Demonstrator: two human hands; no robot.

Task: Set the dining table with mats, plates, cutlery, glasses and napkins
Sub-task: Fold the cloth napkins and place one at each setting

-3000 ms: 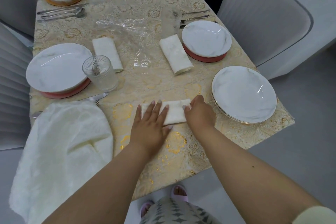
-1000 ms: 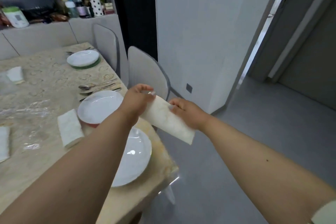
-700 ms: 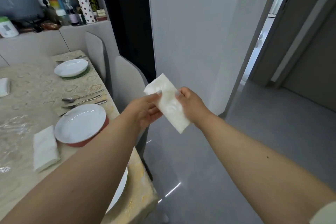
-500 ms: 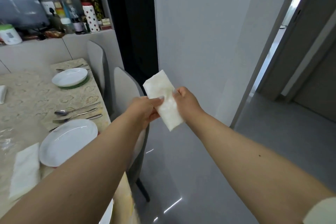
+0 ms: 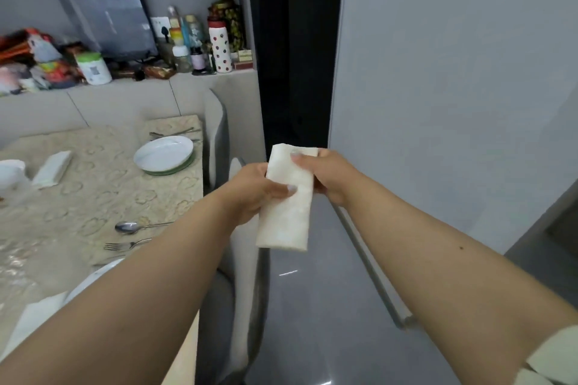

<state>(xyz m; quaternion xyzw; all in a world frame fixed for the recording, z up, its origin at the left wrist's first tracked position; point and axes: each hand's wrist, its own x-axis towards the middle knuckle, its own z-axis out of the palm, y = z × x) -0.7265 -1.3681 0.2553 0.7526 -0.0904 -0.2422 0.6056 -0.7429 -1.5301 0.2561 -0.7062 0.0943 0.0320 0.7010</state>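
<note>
Napkin: I see the folded white napkin [image 5: 286, 209] held upright in the air above the grey floor, off the table's right edge.
Left hand: my left hand [image 5: 250, 189] pinches its left edge, thumb on the front.
Right hand: my right hand [image 5: 328, 175] grips the top right corner.
In the way: two grey chairs [image 5: 219, 134] stand between the napkin and the table [image 5: 103, 197].
Table: a plate on a green mat [image 5: 164, 155], a second napkin [image 5: 51, 168], a spoon [image 5: 131, 226] and a fork [image 5: 123, 245].
Behind: a cluttered ledge [image 5: 125, 78] with bottles.
</note>
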